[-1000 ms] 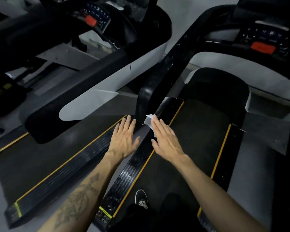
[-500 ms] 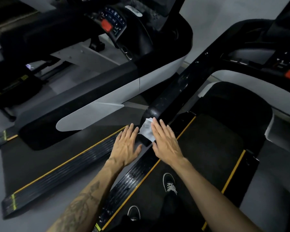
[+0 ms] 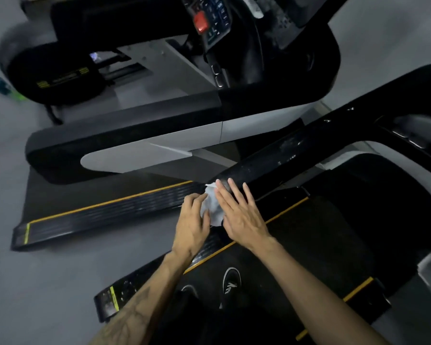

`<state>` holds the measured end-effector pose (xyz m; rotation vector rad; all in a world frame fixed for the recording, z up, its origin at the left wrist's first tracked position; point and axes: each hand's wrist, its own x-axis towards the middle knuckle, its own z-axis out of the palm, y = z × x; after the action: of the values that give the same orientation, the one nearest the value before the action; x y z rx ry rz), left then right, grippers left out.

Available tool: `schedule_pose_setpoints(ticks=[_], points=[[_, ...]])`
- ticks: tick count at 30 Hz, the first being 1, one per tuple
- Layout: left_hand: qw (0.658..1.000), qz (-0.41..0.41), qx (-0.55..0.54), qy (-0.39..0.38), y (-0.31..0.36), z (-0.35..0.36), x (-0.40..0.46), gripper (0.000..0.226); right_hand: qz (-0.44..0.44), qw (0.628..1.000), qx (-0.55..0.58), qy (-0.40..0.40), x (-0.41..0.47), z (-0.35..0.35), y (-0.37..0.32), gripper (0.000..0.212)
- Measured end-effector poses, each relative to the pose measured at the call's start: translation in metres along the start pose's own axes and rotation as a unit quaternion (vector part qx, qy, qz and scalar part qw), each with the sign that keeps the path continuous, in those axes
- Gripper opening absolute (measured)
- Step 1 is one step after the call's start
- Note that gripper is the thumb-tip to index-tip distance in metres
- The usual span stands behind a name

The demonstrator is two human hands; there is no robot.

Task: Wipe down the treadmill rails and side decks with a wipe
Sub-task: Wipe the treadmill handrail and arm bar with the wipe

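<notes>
A crumpled white wipe [image 3: 212,210] lies at the lower end of the glossy black handrail [image 3: 296,153] of the treadmill I stand on. My left hand [image 3: 190,226] grips the wipe's left side with curled fingers and thumb. My right hand [image 3: 240,212] lies flat, fingers straight, over the wipe's right edge and the rail's end. Below both hands runs the ribbed black left side deck [image 3: 210,245] with a yellow stripe. The right side deck [image 3: 358,287] shows at the belt's other side.
My two shoes [image 3: 230,282] stand on the dark belt [image 3: 309,240]. A neighbouring treadmill stands to the left, with its grey-and-black rail [image 3: 159,143], side deck [image 3: 105,212] and a console with a red button [image 3: 200,21]. Grey floor lies between the machines.
My left hand has moved right onto the wipe and curled its fingers on it. My right hand stays flat at the rail's end. The view has tilted down and left.
</notes>
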<state>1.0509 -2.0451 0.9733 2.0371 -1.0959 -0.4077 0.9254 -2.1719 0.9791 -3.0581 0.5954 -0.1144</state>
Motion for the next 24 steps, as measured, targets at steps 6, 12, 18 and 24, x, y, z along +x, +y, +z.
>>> schedule_pose_setpoints(ticks=[6, 12, 18, 24], points=[[0.985, -0.09, -0.136, -0.061, -0.012, 0.02, -0.009, 0.066, -0.013, 1.0, 0.008, -0.012, 0.009, 0.012, -0.007, 0.078], [0.965, -0.114, -0.223, -0.079, -0.006, 0.043, -0.019, 0.066, -0.008, 0.999, 0.049, 0.018, 0.008, 0.01, -0.009, 0.072], [0.953, -0.13, -0.266, -0.062, -0.005, 0.054, -0.01, 0.061, 0.037, 0.998, 0.024, 0.04, 0.009, 0.01, 0.004, 0.075], [0.934, -0.218, -0.281, -0.047, -0.025, 0.066, -0.011, 0.074, 0.024, 0.999, 0.024, 0.039, 0.003, 0.019, -0.002, 0.085]])
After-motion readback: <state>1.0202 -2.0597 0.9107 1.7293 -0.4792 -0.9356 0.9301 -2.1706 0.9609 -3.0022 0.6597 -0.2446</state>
